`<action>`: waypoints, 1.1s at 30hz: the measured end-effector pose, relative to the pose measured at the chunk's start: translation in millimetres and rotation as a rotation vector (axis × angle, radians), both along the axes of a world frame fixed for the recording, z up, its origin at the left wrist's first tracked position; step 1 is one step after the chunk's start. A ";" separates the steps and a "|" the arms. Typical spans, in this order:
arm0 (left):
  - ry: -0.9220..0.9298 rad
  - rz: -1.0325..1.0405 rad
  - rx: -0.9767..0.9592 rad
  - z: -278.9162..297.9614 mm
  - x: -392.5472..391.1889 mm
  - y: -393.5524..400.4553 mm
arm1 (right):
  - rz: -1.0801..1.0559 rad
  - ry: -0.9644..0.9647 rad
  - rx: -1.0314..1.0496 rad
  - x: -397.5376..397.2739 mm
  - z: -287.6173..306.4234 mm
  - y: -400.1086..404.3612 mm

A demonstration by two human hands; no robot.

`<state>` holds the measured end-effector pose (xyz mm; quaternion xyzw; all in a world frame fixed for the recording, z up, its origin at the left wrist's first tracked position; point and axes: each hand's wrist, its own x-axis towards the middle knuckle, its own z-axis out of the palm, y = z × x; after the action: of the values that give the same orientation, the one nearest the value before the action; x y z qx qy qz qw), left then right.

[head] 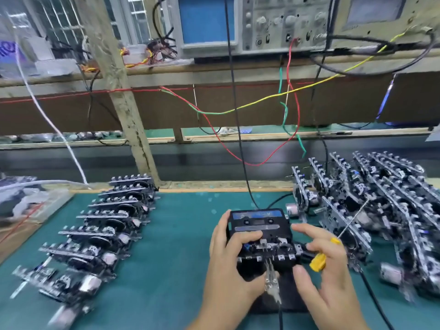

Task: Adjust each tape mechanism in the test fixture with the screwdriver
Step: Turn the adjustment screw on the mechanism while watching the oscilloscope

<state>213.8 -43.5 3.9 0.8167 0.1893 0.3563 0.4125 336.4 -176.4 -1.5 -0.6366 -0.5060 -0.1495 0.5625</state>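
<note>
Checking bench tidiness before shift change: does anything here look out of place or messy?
Yes. The mechanisms on the right lie jumbled, tilted against each other, unlike the neat row on the left.

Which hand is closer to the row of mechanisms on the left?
Left. The left hand grips the fixture's near side; the right hand, holding the screwdriver, lies farther from the row.

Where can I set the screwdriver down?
Bare mat lies between the left row of mechanisms and the fixture. Right of the fixture is crowded: the pile reaches almost to the right hand holding the screwdriver.
</note>
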 end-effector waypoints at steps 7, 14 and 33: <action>0.034 0.021 0.004 -3.5 1.0 1.9 | -0.046 -0.139 -0.067 -7.1 1.8 5.1; 0.026 -0.002 -0.019 0.1 1.0 1.2 | -0.025 -0.056 -0.094 -5.0 1.3 1.5; 0.105 -0.043 0.002 1.7 -5.0 5.2 | 0.152 0.189 -0.119 0.1 5.2 2.9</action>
<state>208.8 -38.3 5.6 0.8386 0.1928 0.3042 0.4086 336.5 -173.4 3.7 -0.6398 -0.5057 -0.0156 0.5785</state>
